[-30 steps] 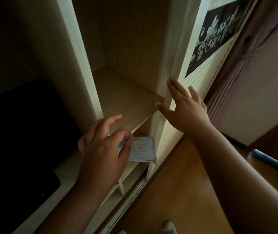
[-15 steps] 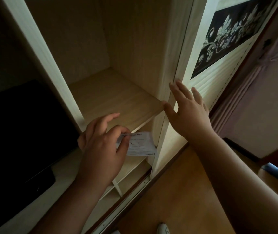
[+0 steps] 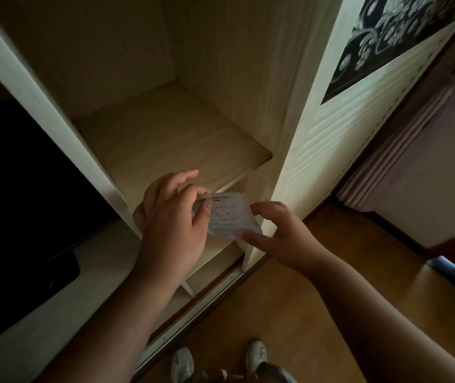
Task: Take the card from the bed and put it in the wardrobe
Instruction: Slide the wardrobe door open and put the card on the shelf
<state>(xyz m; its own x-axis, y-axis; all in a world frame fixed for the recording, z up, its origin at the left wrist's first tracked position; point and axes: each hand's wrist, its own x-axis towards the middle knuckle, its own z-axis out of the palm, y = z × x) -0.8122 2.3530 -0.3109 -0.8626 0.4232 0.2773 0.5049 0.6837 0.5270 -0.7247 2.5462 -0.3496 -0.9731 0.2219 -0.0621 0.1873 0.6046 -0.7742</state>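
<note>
A small white card [image 3: 229, 215] with printed text is held between both hands just in front of the open wardrobe. My left hand [image 3: 174, 219] pinches its left edge with thumb and fingers. My right hand [image 3: 279, 233] touches its right edge with thumb and fingertips. The card hovers over the front edge of the bare wooden wardrobe shelf [image 3: 165, 142], slightly bent. The wardrobe compartment is open, with pale wood walls.
The sliding wardrobe door [image 3: 339, 128], white with a black floral panel, stands pushed to the right. A white wardrobe post [image 3: 44, 106] bounds the compartment on the left. A dark panel [image 3: 19, 189] lies further left. Below are the wooden floor [image 3: 290, 313] and my white shoes [image 3: 256, 352].
My right hand left the sliding door and came down to the card's right edge. The door stands further open to the right. The left hand keeps the card near the shelf edge.
</note>
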